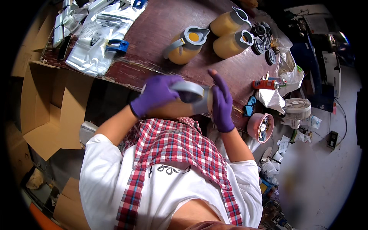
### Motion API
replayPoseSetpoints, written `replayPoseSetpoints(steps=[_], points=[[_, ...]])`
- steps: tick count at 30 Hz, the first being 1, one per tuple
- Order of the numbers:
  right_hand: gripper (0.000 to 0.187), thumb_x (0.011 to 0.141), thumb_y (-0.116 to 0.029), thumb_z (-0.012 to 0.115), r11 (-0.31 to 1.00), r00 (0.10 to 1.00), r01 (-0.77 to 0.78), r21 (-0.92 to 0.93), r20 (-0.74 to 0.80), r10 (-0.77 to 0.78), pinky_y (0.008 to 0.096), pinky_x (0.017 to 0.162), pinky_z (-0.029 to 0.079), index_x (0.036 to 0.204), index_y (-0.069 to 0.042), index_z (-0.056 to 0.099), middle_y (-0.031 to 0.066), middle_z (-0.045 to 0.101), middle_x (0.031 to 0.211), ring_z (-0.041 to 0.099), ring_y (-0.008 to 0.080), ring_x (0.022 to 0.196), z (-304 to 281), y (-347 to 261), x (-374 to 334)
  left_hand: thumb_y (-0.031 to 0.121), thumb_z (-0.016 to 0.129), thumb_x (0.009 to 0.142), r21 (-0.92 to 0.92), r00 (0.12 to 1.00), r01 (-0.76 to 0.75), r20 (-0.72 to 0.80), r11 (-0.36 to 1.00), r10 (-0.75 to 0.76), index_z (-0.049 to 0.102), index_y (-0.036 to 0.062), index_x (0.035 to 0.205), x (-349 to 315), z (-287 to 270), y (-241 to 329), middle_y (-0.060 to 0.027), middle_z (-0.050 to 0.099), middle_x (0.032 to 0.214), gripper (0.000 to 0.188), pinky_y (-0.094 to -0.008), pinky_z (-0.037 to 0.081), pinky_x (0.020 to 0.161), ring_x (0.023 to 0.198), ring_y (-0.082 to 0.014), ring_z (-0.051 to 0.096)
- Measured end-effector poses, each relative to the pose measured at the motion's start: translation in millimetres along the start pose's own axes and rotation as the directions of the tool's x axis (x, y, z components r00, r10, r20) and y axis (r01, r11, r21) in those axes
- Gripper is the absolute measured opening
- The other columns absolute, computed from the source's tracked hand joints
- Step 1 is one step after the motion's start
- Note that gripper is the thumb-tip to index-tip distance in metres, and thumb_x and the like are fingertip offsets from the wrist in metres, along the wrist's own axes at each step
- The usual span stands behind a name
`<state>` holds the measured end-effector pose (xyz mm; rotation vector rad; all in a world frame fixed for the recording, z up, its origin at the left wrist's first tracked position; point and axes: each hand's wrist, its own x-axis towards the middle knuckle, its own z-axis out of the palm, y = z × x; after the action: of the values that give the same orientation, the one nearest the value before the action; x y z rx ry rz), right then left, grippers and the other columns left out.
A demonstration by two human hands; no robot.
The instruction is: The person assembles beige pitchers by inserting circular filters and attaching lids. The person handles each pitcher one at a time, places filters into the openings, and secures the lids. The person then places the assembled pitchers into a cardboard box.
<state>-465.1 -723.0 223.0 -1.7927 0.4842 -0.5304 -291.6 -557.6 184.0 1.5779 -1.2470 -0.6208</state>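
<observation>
In front of my apron I have an amber jug (168, 110) lying on its side, its grey handle (191, 89) turned upward. My left hand (155, 94), in a purple glove, is closed on the jug beside the handle; motion blurs it a little. At the jug's grey-collared mouth end is my right hand (223, 105), also gloved, its palm side against or very near the rim. One finger of it stretches up, with a bare tip; the other fingers are partly hidden. A similar jug (184, 49) stands upright and lidless on the table ahead.
Two more jugs (230, 45) stand farther right, beside several dark round lids (259, 45). Clear plastic bags (94, 50) cover the table's left end. An opened carton (53, 111) is at left. On the right are an orange spray can (265, 84), a pink tub (260, 127) and a small fan (297, 109).
</observation>
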Motion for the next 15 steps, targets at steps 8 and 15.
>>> replayPoseSetpoints(steps=[8, 15], points=[[0.038, 0.105, -0.018, 0.043, 0.973, 0.984, 0.169, -0.154, 0.08, -0.158, 0.0396, 0.111, 0.04, 0.136, 0.002, 0.056, 0.0166, 0.063, 0.132, 0.057, 0.0286, 0.127, 24, 31, 8, 0.032, 0.08, 0.086, -0.204, 0.913, 0.402, 0.17, 0.893, -0.372, 0.069, 0.0055, 0.114, -17, -36, 4, -0.0073, 0.072, 0.095, 0.04, -0.0295, 0.052, 0.08, 0.088, -0.0134, 0.066], [0.036, 0.106, -0.017, 0.044, 0.987, 0.982, 0.04, 0.158, -0.188, -0.01, 0.0344, 0.098, 0.048, 0.133, 0.002, 0.059, 0.0102, 0.069, 0.104, 0.064, 0.0196, 0.103, 66, 47, 27, 0.034, 0.069, 0.094, 0.151, 0.976, 0.033, -0.218, 0.988, 0.001, 0.066, 0.0017, 0.117, -46, -13, 2, -0.0185, 0.069, 0.104, 0.04, -0.042, 0.052, 0.088, 0.098, -0.0367, 0.067]])
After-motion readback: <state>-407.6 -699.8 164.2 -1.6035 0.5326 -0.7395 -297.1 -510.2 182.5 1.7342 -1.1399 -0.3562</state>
